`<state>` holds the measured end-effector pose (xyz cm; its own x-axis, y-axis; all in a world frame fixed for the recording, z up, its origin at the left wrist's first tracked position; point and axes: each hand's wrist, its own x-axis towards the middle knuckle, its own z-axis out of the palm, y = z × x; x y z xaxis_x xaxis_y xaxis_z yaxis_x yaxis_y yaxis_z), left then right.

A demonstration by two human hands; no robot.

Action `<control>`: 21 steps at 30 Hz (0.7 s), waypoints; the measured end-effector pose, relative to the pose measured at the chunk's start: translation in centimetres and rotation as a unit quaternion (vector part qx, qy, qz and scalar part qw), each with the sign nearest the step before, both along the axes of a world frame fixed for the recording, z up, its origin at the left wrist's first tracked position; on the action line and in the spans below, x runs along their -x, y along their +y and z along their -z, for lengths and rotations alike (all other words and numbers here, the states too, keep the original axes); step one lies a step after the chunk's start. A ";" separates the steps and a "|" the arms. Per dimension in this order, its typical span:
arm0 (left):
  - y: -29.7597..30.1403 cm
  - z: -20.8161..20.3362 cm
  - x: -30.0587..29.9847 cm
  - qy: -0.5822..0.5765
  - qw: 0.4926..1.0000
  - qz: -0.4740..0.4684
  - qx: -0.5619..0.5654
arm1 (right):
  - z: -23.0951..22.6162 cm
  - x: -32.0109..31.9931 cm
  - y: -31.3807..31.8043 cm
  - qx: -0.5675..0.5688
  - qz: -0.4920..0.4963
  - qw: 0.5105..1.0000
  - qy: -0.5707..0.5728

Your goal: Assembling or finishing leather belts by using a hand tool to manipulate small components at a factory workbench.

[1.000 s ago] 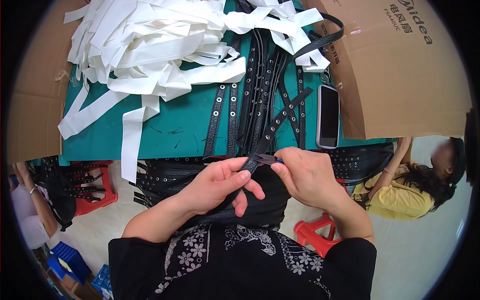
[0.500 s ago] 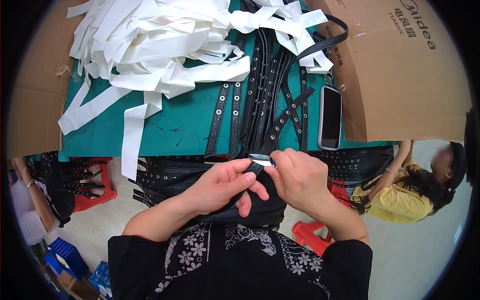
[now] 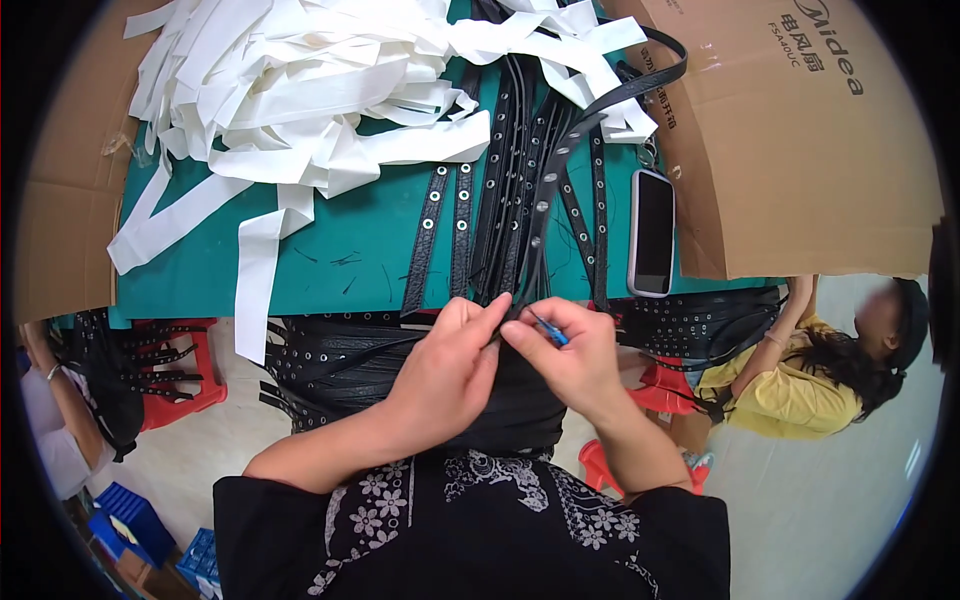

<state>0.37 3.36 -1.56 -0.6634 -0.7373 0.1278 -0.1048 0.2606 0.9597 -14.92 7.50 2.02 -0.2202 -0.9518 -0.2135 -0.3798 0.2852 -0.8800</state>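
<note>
Just off the table's near edge, my left hand [image 3: 440,370] pinches the end of a black eyelet strap [image 3: 541,208] between thumb and fingers. The strap runs up from there and curves away to the right over the pile. My right hand [image 3: 578,358] is closed around small blue-handled thread snips [image 3: 551,331], its thumb and fingertips close against the same strap end. The snips' blades are hidden by the fingers. Beyond both hands lies a bundle of black eyelet straps [image 3: 495,170]. Two shorter eyelet straps [image 3: 428,235] rest left of it.
White fabric strips [image 3: 290,90] are heaped on the green table [image 3: 345,285]. A phone [image 3: 652,235] lies at the right, beside a cardboard box [image 3: 800,180]. More straps [image 3: 330,360] hang below the table edge. One person [image 3: 790,385] sits at the right, another [image 3: 65,410] at the left.
The held strap has swung from slanting right to a longer upright curve. My left fingers have closed up on its end. My right hand has turned, showing the snips' blue handle; their blade no longer shows.
</note>
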 end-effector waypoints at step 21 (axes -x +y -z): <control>-0.4 -0.1 0.5 0.259 0.769 -0.005 -0.585 | 3.9 -1.2 -0.2 0.205 0.054 0.977 -0.034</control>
